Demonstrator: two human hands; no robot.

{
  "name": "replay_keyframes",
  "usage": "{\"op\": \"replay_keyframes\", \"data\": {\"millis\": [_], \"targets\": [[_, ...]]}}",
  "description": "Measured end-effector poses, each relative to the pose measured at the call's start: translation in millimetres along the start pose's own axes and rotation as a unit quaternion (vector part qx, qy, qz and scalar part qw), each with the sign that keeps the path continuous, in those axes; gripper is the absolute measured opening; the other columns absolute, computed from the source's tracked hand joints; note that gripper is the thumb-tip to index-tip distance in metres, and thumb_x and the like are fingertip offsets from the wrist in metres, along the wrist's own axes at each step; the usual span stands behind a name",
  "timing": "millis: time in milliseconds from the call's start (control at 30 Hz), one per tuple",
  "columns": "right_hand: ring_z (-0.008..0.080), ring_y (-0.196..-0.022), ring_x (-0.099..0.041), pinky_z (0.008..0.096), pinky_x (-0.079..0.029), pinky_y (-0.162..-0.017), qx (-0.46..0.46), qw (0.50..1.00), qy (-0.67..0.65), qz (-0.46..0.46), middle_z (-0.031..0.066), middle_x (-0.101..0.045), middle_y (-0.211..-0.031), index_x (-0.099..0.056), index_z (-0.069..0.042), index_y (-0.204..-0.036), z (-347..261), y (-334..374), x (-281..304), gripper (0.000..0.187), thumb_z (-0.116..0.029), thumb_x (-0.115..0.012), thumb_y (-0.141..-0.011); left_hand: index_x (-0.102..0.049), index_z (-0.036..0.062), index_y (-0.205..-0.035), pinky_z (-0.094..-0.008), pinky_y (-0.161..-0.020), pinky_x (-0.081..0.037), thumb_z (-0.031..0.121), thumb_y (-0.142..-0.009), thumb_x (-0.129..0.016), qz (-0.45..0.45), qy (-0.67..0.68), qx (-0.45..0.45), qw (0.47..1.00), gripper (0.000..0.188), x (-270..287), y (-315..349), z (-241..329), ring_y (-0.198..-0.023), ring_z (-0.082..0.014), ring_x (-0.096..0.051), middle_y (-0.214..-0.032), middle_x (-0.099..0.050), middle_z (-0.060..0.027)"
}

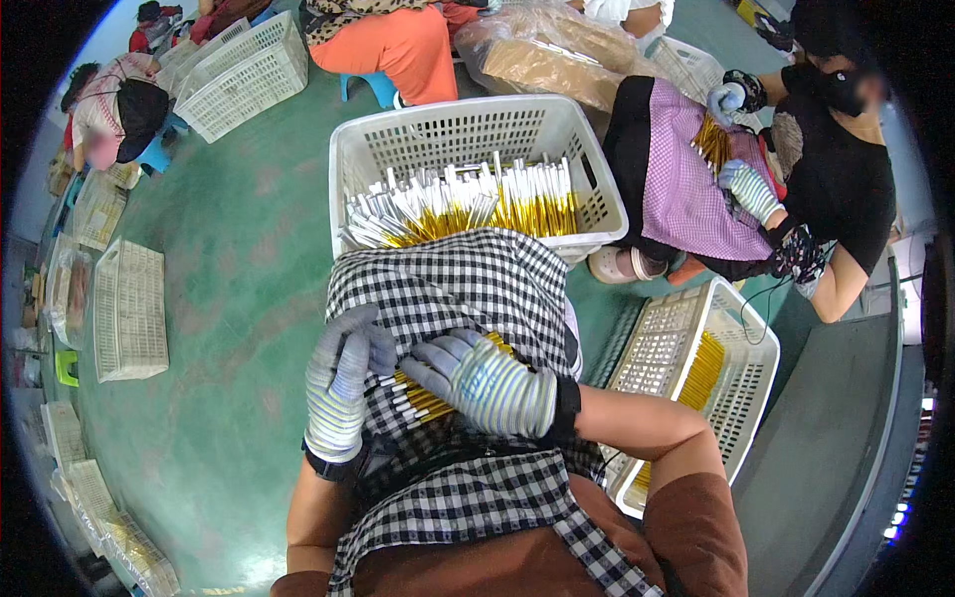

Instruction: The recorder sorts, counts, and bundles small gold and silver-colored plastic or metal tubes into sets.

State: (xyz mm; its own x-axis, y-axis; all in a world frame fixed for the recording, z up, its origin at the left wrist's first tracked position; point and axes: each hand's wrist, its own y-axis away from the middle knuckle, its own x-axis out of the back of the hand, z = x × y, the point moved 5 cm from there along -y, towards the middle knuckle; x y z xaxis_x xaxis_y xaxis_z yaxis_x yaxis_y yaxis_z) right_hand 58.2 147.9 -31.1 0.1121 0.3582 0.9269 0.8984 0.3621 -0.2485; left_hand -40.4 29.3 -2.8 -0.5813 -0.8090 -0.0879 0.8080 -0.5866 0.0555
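Gold sticks [425, 406] on a checked apron [438, 284], beside a stick-filled basket [458, 121]
Right hand [487, 388] covers them, left hand [343, 378] bends alongside; I cannot tell whether fingers grip. Green floor [239, 289] borders the basket's left edge.

The slim sticks [430, 404] are gleaming, smooth and metallic-looking, against the matt cloth of the apron [448, 279], while the gloves [502, 391] are showing knitted fabric, the basket [458, 124] smooth plastic and the wrapping [557, 48] glossy, crinkled film.
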Motion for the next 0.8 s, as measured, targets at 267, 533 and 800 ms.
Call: {"op": "replay_keyframes", "data": {"millis": [267,533,800], "targets": [[0.0268,-0.08,-0.058,0.0388,-0.047,-0.069,-0.019,0.999,-0.016,-0.023,0.0124,-0.057,-0.088,-0.051,-0.001,-0.118,0,3,10,0.04,-0.016,-0.048,-0.081,-0.056,0.0015,-0.115,-0.024,-0.066,-0.046,0.019,-0.097,-0.048,0.052,-0.044,-0.011,0.998,0.027,6,3,7,-0.07,-0.0099,-0.053,-0.084,-0.059,-0.0045],[0.0314,-0.099,-0.057,0.041,-0.043,-0.087,-0.052,0.984,-0.128,-0.11,0.015,-0.058,-0.109,-0.045,-0.001,-0.126,20,9,22,0.06,-0.024,-0.067,-0.075,-0.056,0.0016,-0.117,-0.0227,-0.067,-0.048,0.025,-0.095,-0.051,0.074,-0.086,0.035,0.993,0.033,21,2,-1,-0.074,-0.0089,-0.058,-0.088,-0.064,-0.0046],[0.0283,-0.072,-0.059,0.0394,-0.047,-0.067,-0.129,0.99,-0.024,-0.06,0.0121,-0.06,-0.081,-0.051,-0.002,-0.117,23,-10,10,0.04,-0.01,-0.056,-0.078,-0.056,0.0003,-0.117,-0.0254,-0.07,-0.048,0.022,-0.095,-0.052,0.057,-0.07,0.011,0.996,0.032,10,-2,-1,-0.075,-0.0112,-0.058,-0.09,-0.063,-0.0072]]}}
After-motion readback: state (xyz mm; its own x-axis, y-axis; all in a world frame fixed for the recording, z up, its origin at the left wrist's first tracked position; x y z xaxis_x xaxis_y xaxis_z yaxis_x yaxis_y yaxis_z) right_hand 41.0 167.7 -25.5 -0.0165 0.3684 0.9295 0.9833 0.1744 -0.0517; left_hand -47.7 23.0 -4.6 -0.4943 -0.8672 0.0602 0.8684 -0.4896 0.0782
